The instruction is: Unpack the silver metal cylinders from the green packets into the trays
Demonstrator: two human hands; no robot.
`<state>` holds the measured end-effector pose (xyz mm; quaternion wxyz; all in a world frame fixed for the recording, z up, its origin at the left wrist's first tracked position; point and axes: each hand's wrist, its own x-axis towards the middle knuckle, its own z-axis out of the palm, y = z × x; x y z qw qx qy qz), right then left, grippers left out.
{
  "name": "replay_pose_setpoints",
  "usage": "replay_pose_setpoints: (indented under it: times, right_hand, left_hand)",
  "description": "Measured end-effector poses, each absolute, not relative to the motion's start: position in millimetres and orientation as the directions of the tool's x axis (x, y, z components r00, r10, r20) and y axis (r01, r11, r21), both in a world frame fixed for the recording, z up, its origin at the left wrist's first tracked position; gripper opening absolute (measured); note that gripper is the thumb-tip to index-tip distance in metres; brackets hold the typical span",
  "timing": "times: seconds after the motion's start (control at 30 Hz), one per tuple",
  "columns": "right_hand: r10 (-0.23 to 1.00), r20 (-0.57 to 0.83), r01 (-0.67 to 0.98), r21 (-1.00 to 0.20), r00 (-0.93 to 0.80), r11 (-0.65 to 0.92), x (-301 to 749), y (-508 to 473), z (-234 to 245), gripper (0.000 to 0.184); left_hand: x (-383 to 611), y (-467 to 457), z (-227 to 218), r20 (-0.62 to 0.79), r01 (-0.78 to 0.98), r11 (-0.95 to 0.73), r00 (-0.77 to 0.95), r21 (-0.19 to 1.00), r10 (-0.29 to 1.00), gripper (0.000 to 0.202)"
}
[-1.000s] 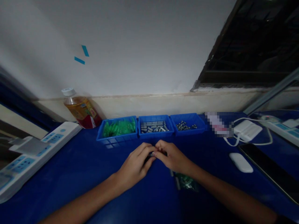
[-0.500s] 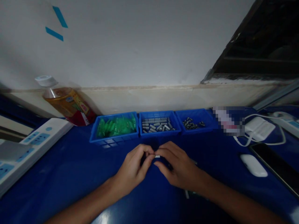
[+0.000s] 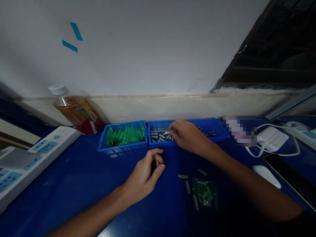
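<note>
My right hand (image 3: 190, 137) is over the middle blue bin (image 3: 155, 122), its thumb and index finger pinching a small silver metal cylinder (image 3: 168, 132). Beneath it, more metal cylinders (image 3: 156, 135) lie in the bin, partly in rows. My left hand (image 3: 144, 174) rests in front of the bins, fingers curled but thumb apart from them, holding nothing. To its right on the blue table lie several loose metal cylinders (image 3: 183, 176) beside a clear green plastic bag (image 3: 205, 193) with small pieces inside.
Left of the middle bin stands a blue bin (image 3: 103, 148) of green plastic bags; the right bin (image 3: 221, 129) holds small dark metal parts. A drink bottle (image 3: 80, 113) and power strip (image 3: 46, 148) stand left. Charger (image 3: 273, 138), white case (image 3: 266, 175) and phone (image 3: 288, 177) lie right.
My hands have come apart from the middle. The right one has moved forward to the middle bin with a metal cylinder, uncovering the green bag; the left has stayed nearly in place, emptied.
</note>
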<state>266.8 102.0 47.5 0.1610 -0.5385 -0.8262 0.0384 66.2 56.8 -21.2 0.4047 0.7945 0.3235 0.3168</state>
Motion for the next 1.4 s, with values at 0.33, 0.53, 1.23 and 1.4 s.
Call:
replay_pose_setpoints:
  times: [0.33,0.53,1.23,1.4]
  right_hand:
    - [0.883,-0.162,0.893,0.017,-0.441,0.45,238.2,147.0,39.9,0.021]
    - [0.826,-0.233,0.857,-0.088,-0.513,0.508,247.8,160.7,32.5,0.019]
    - [0.781,-0.145,0.791,-0.205,-0.607,0.577,256.1,156.6,32.3,0.032]
    - [0.732,-0.068,0.731,-0.17,-0.677,0.661,237.6,152.5,37.0,0.032]
  left_hand:
    - [65.9,59.1,-17.9,0.174,0.319,-0.485,0.663,0.814,0.728,0.024]
    - [66.6,59.7,-18.4,0.178,0.329,-0.517,0.685,0.79,0.707,0.022]
    - [68.2,59.8,-17.9,0.205,0.366,-0.677,0.768,0.638,0.607,0.015]
    - [68.1,59.5,-16.4,0.204,0.369,-0.69,0.775,0.623,0.598,0.016]
